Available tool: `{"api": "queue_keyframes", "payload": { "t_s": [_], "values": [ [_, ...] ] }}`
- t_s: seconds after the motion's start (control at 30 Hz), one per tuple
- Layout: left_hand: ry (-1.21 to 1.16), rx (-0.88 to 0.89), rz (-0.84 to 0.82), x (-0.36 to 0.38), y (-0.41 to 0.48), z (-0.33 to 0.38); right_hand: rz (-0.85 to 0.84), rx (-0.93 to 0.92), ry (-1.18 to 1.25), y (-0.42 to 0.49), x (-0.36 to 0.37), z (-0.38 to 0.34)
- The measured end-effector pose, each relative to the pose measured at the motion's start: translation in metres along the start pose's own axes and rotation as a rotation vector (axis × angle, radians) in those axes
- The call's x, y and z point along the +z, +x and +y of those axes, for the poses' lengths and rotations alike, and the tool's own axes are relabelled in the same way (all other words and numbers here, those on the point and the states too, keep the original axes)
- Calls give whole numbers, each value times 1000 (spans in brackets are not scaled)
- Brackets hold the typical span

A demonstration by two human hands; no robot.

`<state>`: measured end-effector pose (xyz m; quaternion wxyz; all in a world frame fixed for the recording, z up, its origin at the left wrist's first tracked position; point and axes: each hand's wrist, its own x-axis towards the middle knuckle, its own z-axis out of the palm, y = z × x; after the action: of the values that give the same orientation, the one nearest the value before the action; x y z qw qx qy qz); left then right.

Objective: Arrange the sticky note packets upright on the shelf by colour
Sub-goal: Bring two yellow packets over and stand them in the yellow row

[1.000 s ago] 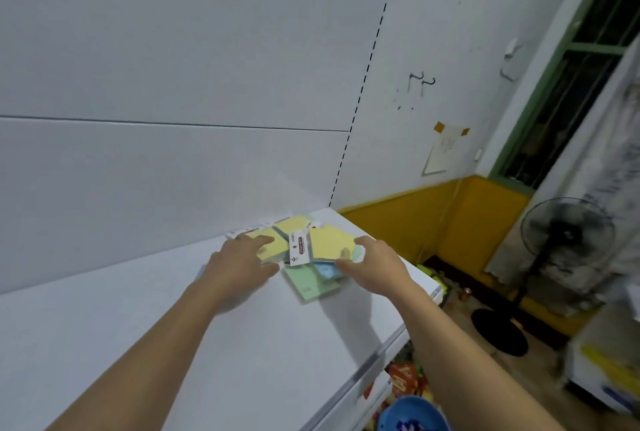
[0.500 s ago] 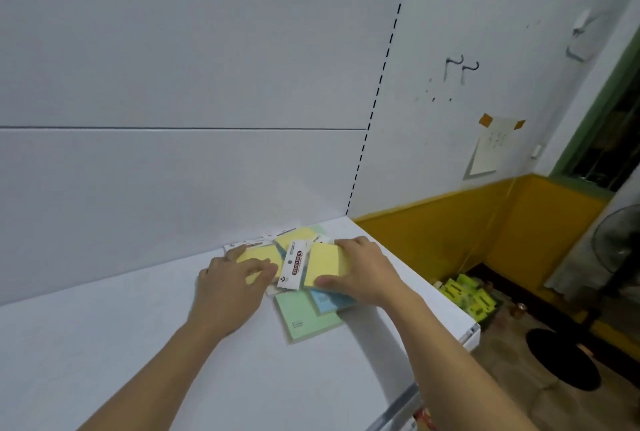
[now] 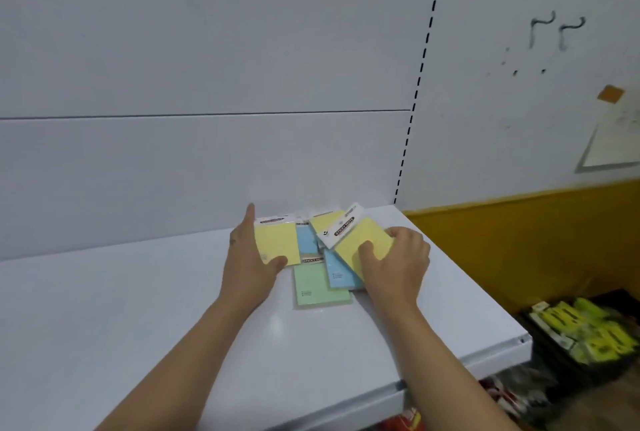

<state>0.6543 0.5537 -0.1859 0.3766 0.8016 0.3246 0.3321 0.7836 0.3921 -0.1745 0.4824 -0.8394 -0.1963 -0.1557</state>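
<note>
Heaped near the back right corner of the white shelf (image 3: 156, 326): sticky note packets (image 3: 306, 240) in yellow, blue and green. Pinched in the left hand (image 3: 247, 257), thumb on the lower edge, fingers behind: one yellow packet (image 3: 277, 243). Gripped by the curled right hand (image 3: 398, 264): a second yellow packet (image 3: 362, 234), tilted over a blue packet (image 3: 337, 273). Flat in front: a green packet (image 3: 318, 286).

Taped paper (image 3: 614, 144), floor crate (image 3: 585, 337)
</note>
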Motion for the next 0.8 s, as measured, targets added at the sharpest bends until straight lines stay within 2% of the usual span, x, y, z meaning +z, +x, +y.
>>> {"api": "queue_keyframes", "payload": {
  "t_s": [0.1,0.2,0.4,0.5,0.6,0.73,0.8],
  "values": [
    [-63,-140,62,-3,-16,1,-100,-7,222,-10,-10,0],
    [-88,-146,87,-5,-25,-1,-138,39,406,-14,-18,0],
    [-378,-293,115,-20,-26,-2,-168,50,514,-16,-22,-4],
    [-306,-226,88,-22,-31,-1,-247,77,538,-19,-21,-6],
    [-184,-131,101,-18,-34,2,-274,81,442,-20,-21,-9],
    [-246,-133,167,-18,-37,5,-241,-56,170,-18,-17,-4],
    [-201,-127,206,-18,-37,7,-243,-123,57,-18,-14,1]
  ]
}}
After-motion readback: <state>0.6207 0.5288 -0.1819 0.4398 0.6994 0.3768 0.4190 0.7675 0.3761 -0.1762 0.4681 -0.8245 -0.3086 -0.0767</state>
